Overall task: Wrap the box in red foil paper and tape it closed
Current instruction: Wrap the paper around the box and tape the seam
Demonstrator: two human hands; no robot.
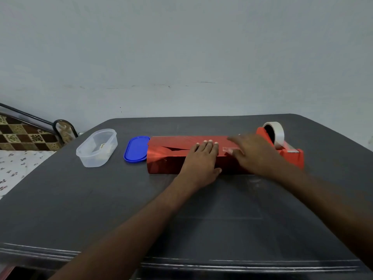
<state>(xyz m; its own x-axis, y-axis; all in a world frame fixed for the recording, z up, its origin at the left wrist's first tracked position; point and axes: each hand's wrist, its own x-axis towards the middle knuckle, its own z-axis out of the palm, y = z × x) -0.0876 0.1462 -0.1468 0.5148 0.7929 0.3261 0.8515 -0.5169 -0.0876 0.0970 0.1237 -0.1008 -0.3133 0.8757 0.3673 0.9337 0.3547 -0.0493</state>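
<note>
On the far half of the dark table (101, 209): the box wrapped in red foil paper (171, 156) lies with its long axis running left to right, across the person's reach.

Left hand (201, 160): flat on top of the box near its middle, fingers straight and close together, pointing away toward the wall, thumb down the near face; it presses the paper and grips nothing.

Right hand (254, 152): blurred, over the right part of the box, fingers reaching left toward a strip of clear tape (229, 149) on the top seam; whether they pinch the tape or only smooth it I cannot tell.

Seam: the overlap on top gapes in a dark slit (173, 148) left of the left hand, so that stretch looks untaped.

Nearer hand: the left hand lies closer to the open slit; the right is closer to the red tape dispenser (290, 152), which sits just beside the box's right end.

Crowding: a blue lid (136, 150) touches or nearly touches the box's left end, with a clear plastic tub (96, 147) further left.

Open room: the table's near half, toward the person, offers space to turn the box.
</note>
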